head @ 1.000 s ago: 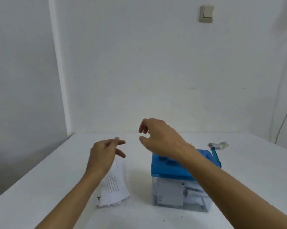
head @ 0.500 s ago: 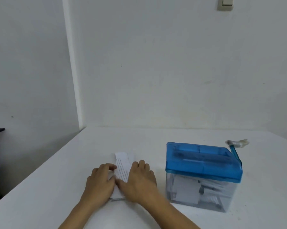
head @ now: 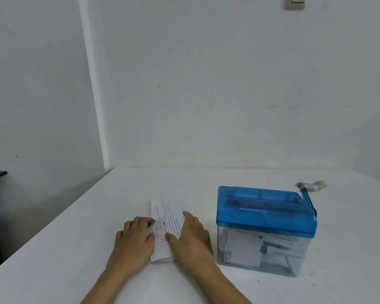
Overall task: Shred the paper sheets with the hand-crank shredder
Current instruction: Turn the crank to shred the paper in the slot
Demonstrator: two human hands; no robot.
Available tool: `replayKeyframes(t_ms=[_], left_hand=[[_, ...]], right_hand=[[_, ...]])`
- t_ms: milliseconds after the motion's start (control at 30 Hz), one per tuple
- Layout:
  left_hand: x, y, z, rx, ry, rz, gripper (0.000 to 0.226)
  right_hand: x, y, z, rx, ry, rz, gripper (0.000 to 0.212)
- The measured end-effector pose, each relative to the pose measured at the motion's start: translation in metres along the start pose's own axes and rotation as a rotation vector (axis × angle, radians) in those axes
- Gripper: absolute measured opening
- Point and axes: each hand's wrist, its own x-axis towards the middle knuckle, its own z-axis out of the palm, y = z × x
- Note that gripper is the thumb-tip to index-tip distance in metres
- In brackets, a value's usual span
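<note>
On the white table (head: 75,249), the left hand (head: 134,240) rests its loosely bent fingers on the left edge of the printed paper stack (head: 168,212). The right hand (head: 191,238) lies flat on the stack's right side. Just beside it to the right stands the blue-lidded shredder (head: 265,211), its crank (head: 308,195) untouched.

Lit softly and evenly, fairly bright, cool bluish-white cast. Darker low on left wall (head: 42,189), beside table (head: 75,249) edge. Faint soft shadow at shredder (head: 265,216) base. Print on paper sheets (head: 166,213) smeared, crank handle (head: 311,185) blurred. Wall corner (head: 95,106) leaning from wide-angle distortion toward frame edge
</note>
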Motion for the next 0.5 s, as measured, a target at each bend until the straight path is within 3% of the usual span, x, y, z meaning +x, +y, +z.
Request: replayKeyframes(t_ms=[100, 233, 367, 433, 500], left_hand=[[-0.001, -0.001, 0.001, 0.004, -0.005, -0.003, 0.035], [-0.001, 0.0, 0.0, -0.066, 0.04, -0.008, 0.031], [-0.005, 0.01, -0.009, -0.21, 0.208, 0.01, 0.02], [-0.015, 0.023, -0.022, -0.351, 0.218, 0.004, 0.031], [-0.026, 0.043, -0.035, -0.564, 0.111, -0.017, 0.043]], right_hand=[[0.004, 0.001, 0.002, 0.149, 0.006, 0.046, 0.063], [0.007, 0.0, 0.003, 0.291, 0.012, 0.032, 0.034], [0.004, -0.011, -0.007, 0.377, 0.028, -0.062, 0.021], [-0.001, -0.024, -0.015, 0.48, 0.045, -0.152, 0.021], [-0.009, -0.04, -0.024, 0.552, 0.057, -0.21, 0.022]])
